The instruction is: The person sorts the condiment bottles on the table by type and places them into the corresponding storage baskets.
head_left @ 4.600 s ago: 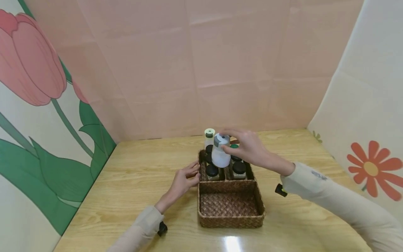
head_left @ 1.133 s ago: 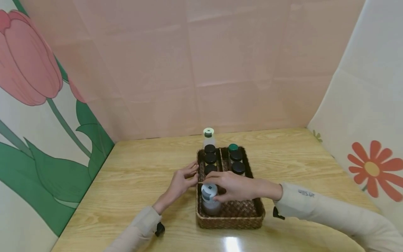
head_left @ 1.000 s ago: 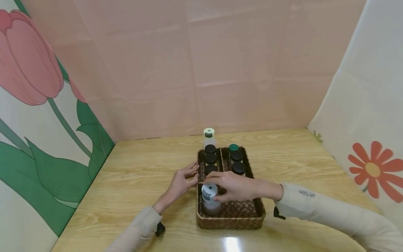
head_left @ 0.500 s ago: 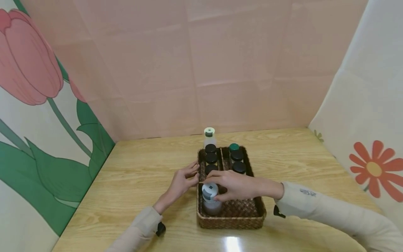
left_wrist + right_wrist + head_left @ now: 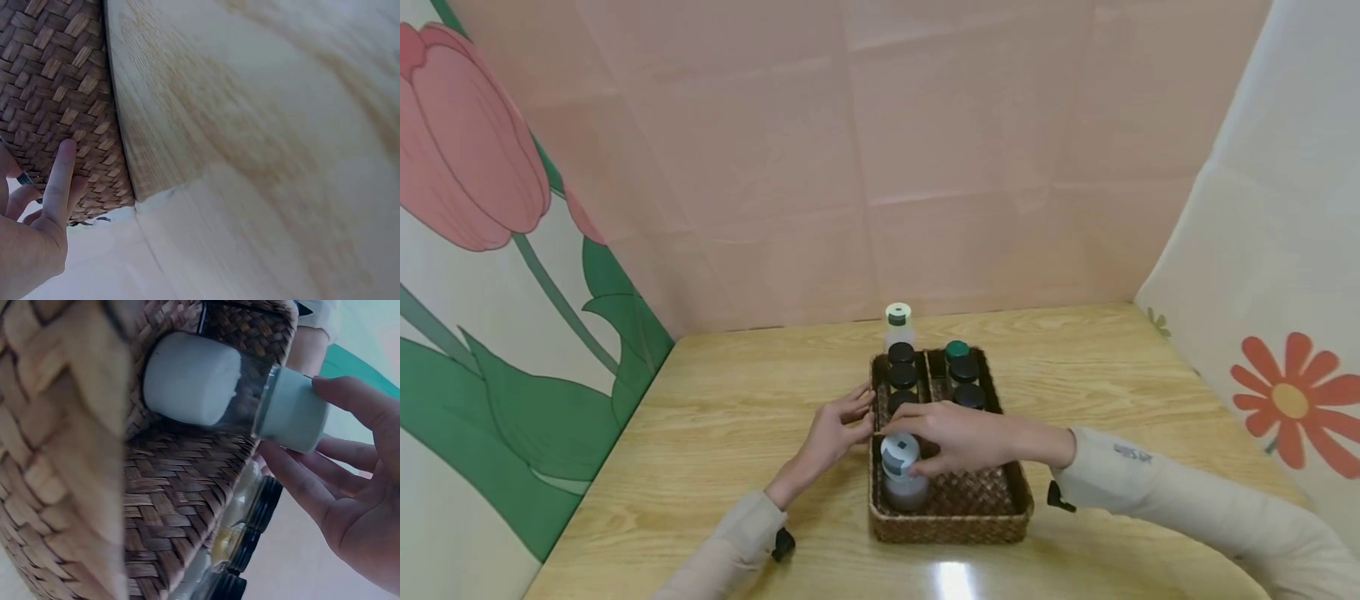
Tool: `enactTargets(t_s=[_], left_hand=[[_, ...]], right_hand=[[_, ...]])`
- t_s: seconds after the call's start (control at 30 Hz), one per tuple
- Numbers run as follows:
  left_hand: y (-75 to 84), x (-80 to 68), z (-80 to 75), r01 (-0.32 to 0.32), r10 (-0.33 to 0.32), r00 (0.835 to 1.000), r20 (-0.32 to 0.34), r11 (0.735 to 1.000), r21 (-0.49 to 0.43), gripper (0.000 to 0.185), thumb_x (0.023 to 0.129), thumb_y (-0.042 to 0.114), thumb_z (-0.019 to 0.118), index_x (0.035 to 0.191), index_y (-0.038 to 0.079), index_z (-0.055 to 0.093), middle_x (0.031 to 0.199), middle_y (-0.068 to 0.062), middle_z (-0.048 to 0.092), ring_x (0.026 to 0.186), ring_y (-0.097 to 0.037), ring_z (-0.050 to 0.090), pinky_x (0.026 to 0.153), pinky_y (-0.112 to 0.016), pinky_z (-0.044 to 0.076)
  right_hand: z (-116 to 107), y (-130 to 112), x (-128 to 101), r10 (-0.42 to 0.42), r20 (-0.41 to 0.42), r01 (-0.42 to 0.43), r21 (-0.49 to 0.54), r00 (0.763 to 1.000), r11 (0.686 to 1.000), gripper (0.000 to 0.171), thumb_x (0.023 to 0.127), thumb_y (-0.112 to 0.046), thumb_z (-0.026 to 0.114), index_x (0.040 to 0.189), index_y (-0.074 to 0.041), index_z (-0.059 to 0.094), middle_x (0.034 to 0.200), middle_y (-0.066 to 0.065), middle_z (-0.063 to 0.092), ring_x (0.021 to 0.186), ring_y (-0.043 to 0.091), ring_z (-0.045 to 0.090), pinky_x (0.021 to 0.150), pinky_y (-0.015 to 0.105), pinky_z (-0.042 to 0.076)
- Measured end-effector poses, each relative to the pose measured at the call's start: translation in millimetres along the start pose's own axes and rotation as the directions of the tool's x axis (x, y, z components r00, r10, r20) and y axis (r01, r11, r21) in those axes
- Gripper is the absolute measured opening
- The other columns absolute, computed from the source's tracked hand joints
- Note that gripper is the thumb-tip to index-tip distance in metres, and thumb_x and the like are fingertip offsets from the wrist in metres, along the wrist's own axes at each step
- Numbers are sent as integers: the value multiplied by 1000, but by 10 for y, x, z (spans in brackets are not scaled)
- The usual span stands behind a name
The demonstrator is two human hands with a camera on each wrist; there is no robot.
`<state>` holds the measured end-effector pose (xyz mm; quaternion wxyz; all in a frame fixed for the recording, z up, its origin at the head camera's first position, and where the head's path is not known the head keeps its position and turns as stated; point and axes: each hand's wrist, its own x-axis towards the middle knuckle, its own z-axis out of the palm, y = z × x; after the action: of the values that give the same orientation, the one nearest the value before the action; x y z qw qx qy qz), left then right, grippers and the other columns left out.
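A woven basket [image 5: 951, 527] stands on the wooden table [image 5: 715, 417]. In its front compartment stands a clear bottle [image 5: 904, 487] with a grey-and-white cap [image 5: 899, 454]. My right hand [image 5: 925, 442] grips that cap from the right; in the right wrist view its fingers [image 5: 350, 400] pinch the cap [image 5: 290, 409] of the bottle [image 5: 194, 378]. My left hand [image 5: 838, 429] rests against the basket's left wall, its straight fingers [image 5: 59, 181] touching the weave [image 5: 56, 94].
The basket's two rear compartments hold black-lidded jars [image 5: 901, 377] and one green-lidded jar [image 5: 956, 349]. A white bottle with a pale cap [image 5: 897, 325] stands just behind the basket. Paper walls close in the table at the back, left and right.
Since 4.6 s ago my right hand carried the bottle from above the rear jars down into the front compartment. Over the last second almost nothing moved. The left hand stayed put.
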<state>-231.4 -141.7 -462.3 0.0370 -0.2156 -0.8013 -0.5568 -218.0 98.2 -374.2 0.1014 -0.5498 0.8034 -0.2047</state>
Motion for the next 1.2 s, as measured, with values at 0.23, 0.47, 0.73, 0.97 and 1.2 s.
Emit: enactTargets(t_s=[0.23,0.47,0.73,0.97,1.2], left_hand=[[359,-67,-54,38,-36,998,44,999,-33,38,95,-8,56,131,-17,51,148,-26,40,113,-43,61,78,-25,58],[374,-69,-51,6,-6,999,39,1000,2,36,95,-9,56,129,-18,52,147,-27,41,110,-42,62,79,-25,58],[323,-62,-39,12,-12,999,31,1000,-1,36,94,-9,56,128,-18,52,147,-27,41,111,-40,62,81,-24,57],[34,-25,13,3,-3,1000,-1,1000,10,37,93,-8,59,129,-14,54,147,-23,43,108,-38,64,78,-25,57],[-21,-15,6,23,-22,1000,14,999,-23,39,95,-1,60,133,-9,54,150,-16,43,110,-36,64,76,-24,58]], right_hand=[[-120,-66,12,-8,41,9,-37,999,999,53,94,-28,71,138,-3,55,131,4,56,107,7,59,89,21,53],[-241,-60,8,-40,34,44,-109,999,993,51,95,-30,69,137,-3,57,132,6,58,111,18,61,92,27,53],[-344,-38,25,-67,25,69,-46,997,997,41,99,-26,64,135,-7,60,127,5,64,100,13,66,81,25,57],[-399,51,42,-129,-78,125,-54,989,991,28,98,-20,65,124,-8,68,112,3,70,91,3,65,76,24,58],[-430,169,70,-93,-170,80,-81,981,993,23,100,-19,62,119,-9,71,107,2,72,86,0,64,72,22,57]])
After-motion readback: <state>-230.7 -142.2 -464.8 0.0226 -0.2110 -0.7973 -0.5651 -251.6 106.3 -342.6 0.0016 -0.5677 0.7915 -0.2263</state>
